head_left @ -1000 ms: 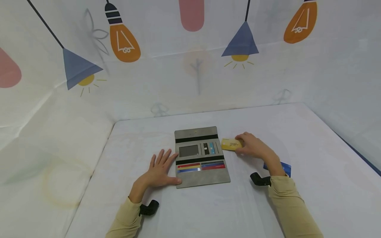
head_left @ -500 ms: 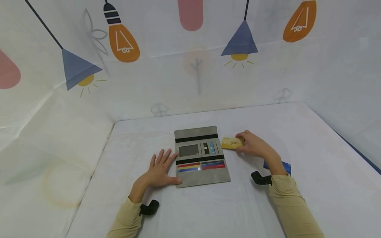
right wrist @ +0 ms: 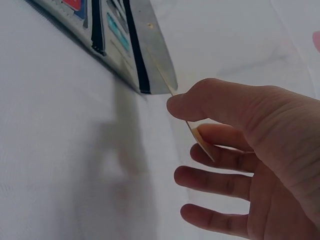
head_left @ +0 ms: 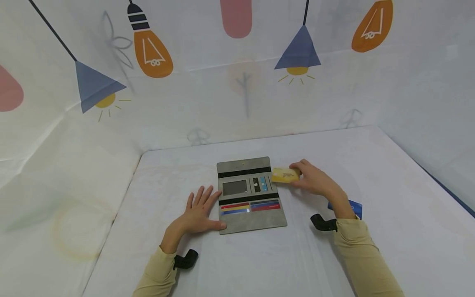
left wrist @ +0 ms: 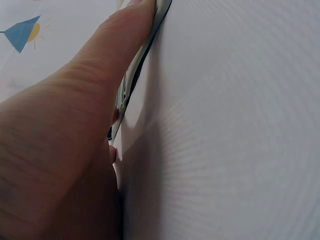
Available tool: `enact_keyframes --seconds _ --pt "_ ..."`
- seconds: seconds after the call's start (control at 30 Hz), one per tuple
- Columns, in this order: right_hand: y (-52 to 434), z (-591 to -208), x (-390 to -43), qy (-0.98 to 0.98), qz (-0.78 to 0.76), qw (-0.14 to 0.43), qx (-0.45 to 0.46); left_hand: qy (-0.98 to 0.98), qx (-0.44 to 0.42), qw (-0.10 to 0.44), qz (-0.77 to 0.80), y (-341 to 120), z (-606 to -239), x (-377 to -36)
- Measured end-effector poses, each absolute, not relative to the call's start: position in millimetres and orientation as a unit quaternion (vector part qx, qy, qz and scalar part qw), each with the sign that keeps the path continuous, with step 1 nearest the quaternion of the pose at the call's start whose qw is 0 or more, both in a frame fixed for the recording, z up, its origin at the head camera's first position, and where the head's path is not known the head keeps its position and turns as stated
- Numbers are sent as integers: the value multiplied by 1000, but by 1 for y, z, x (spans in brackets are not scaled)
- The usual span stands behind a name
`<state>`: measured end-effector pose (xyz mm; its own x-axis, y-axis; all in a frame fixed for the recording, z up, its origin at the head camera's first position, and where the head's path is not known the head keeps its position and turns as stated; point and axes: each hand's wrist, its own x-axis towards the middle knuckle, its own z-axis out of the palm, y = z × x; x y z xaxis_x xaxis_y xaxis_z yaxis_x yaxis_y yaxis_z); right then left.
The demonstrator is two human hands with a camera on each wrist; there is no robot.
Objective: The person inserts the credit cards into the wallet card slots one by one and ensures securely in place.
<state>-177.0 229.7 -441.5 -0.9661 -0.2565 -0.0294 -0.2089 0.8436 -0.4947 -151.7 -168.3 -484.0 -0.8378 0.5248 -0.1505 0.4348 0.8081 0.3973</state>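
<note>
An unfolded grey wallet (head_left: 252,222) lies on the white table, with several cards tucked in its slots. My left hand (head_left: 198,214) is spread flat at its left edge, thumb resting on the lower corner and a fingertip at the side. To the right of the wallet, my right hand (head_left: 315,179) pinches a yellow card (head_left: 285,175) between thumb and fingers. The card's left end reaches the wallet's upper right edge in the head view. Edge-on in the right wrist view, the yellow card (right wrist: 204,142) is held up off the table, the other fingers loose below it.
A blue card (head_left: 356,209) lies on the table, partly hidden under my right wrist. White cloth walls (head_left: 222,103) printed with lamps and bulbs stand behind the table and at both sides.
My right hand has lifted the yellow card from the table and shifted it slightly left and away from me, to the wallet's edge. The left hand stays put.
</note>
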Motion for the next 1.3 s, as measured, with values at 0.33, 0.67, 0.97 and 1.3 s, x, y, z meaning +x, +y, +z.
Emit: enact_keyframes --seconds 0.33,0.67,0.97,1.3 --pt "219 -433 -173 958 -245 30 -144 942 256 124 179 -169 -486 -151" --pt "210 -437 -172 964 -222 45 -138 942 254 126 179 -170 -486 -151" --pt "202 -441 -173 971 -190 55 -134 944 254 124 172 -169 -487 -152" --pt "199 -437 -170 969 -191 69 -140 943 253 129 176 -168 -484 -152"
